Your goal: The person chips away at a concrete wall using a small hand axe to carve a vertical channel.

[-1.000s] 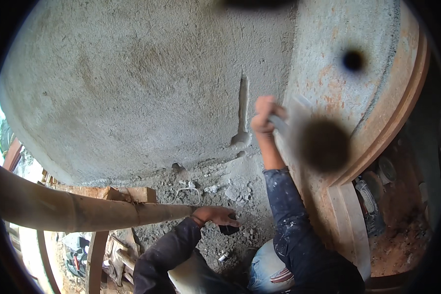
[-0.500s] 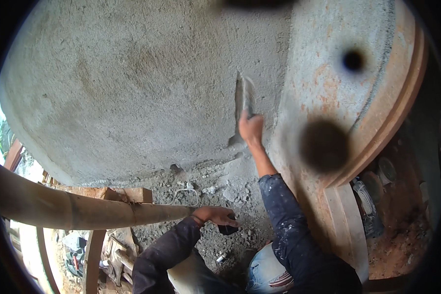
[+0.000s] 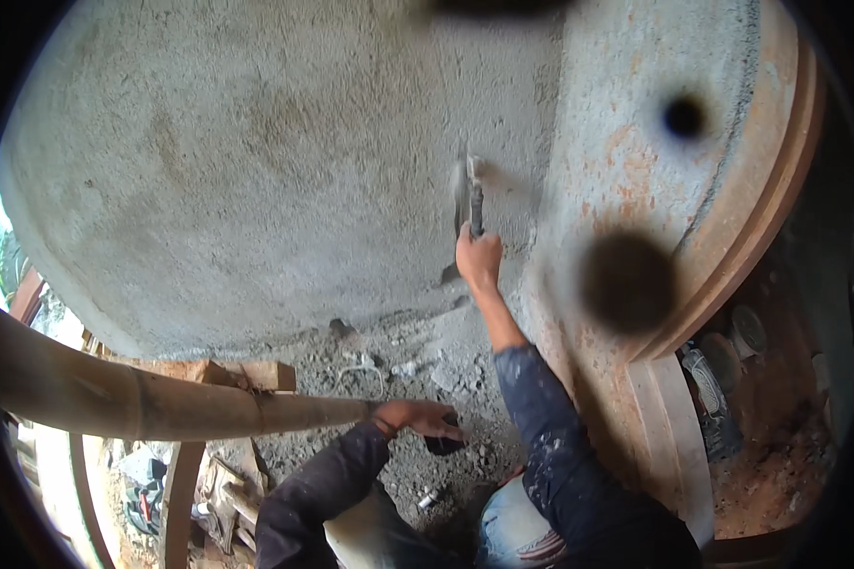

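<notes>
Open room before grey wall (image 3: 256, 209), left of right hand (image 3: 479, 254); side wall (image 3: 626, 133) limits reach rightward; pole (image 3: 190, 410) bars way across lower left, up to left hand (image 3: 414, 415).

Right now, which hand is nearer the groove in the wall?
Right. The right hand is close to the groove; the left hand is lower and farther left, by the pole.

Soft, muted daylight covers the rough grey plastered wall (image 3: 285, 190), glaring white along the left rim, while the reddish earth floor (image 3: 759, 484) at right lies dim. Round dark blotches (image 3: 628, 283) blur the view, fisheye distortion bows edges within a black border, and the dark-handled tool (image 3: 476, 207) is smeared at its head.
</notes>
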`<state>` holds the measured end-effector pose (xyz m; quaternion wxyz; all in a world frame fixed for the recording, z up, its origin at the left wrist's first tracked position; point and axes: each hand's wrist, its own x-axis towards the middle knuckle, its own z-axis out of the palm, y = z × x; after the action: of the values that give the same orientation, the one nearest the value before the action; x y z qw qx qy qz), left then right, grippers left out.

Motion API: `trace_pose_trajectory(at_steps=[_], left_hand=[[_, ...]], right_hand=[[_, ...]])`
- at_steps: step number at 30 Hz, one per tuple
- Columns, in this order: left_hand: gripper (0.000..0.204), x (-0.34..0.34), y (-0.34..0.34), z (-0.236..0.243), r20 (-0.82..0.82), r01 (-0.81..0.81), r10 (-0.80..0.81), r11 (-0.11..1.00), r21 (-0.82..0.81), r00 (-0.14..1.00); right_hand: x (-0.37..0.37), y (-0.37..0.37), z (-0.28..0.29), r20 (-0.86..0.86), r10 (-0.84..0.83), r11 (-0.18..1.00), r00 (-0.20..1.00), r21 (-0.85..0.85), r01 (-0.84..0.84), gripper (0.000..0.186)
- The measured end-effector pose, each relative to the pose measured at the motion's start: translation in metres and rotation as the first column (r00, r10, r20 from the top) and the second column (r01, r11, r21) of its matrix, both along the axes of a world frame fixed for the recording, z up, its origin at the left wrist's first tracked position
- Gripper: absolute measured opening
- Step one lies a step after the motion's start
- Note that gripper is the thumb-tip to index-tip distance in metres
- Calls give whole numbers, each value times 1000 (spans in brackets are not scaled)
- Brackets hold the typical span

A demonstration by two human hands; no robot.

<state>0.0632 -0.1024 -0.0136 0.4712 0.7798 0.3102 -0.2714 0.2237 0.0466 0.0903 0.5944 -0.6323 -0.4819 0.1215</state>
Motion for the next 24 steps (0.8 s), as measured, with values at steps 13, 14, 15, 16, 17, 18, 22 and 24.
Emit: trace_pose_trajectory(at_steps=[13, 14, 15, 16, 17, 18, 22, 24], left_hand=[[75, 0, 12, -13, 23, 35, -35, 999, -11, 999], [75, 1, 7, -11, 85, 24, -26, 999, 24, 996], [74, 2, 7, -9, 147, 10, -18, 998, 58, 989], [73, 2, 4, -11, 125, -6, 1, 999, 41, 992], [73, 3, -1, -11, 125, -12, 8, 999, 31, 992], [72, 3, 0, -8, 121, -15, 13, 1000, 14, 993], [71, -6, 15, -26, 59, 36, -37, 999, 14, 998], [72, 0, 13, -19, 41, 43, -44, 999, 17, 998]], right_hand=[[0, 6, -6, 62, -141, 990, 988, 16, 141, 48], [1, 6, -3, 61, -143, 990, 988, 22, 142, 48], [6, 4, 1, 5, -86, 989, 996, 118, 85, 49], [5, -11, 18, -39, -9, 978, 999, 207, 17, 51], [6, -32, 47, -132, 92, 941, 987, 337, -43, 51], [9, -45, 79, -213, 201, 879, 956, 471, -80, 51], [8, -51, 102, 68, 496, 180, 866, 967, -179, 46], [29, -11, 34, 21, 310, 760, 950, 595, -262, 41]])
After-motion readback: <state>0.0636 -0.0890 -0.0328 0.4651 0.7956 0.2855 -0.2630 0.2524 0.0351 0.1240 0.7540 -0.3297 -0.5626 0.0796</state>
